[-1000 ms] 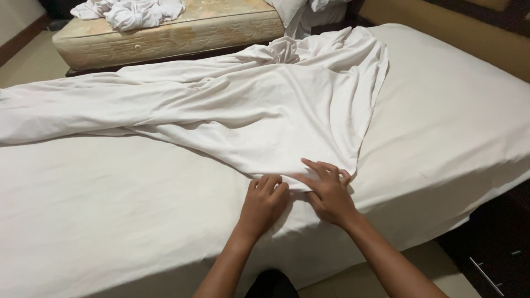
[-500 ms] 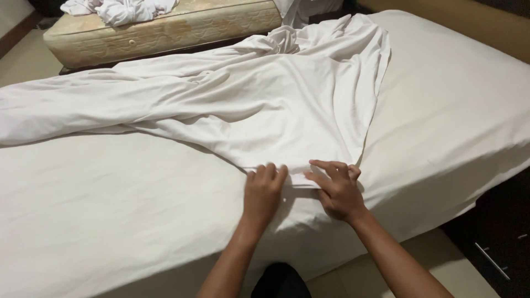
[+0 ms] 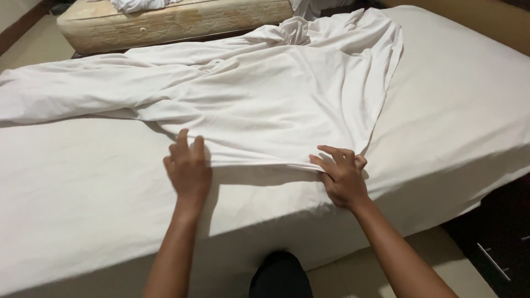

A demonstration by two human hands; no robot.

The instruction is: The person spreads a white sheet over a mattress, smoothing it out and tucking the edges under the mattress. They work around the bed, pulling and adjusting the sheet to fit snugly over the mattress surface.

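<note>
The loose white sheet [image 3: 265,105] lies rumpled across the made bed [image 3: 83,204], bunched at the far end and trailing off to the left. Its near hem runs between the 2 hands. The left hand [image 3: 189,170] lies flat, fingers spread, pressing the near-left part of the hem and grasping nothing. The right hand [image 3: 342,176] rests at the near-right corner with fingers curled on the hem; whether it pinches the cloth or only presses it I cannot tell.

Risks, as I judge them: with the left hand only pressing, a sideways pull from the right could slide the hem out from under the palm and leave it crooked. The deep folds toward the far end may stay trapped if only the near edge is flattened. Dragging the loose sheet could also wrinkle the fitted cover beneath.

No container shows here. The bare mattress [image 3: 176,22] at the far left carries a heap of white cloth [image 3: 138,4] on top.
</note>
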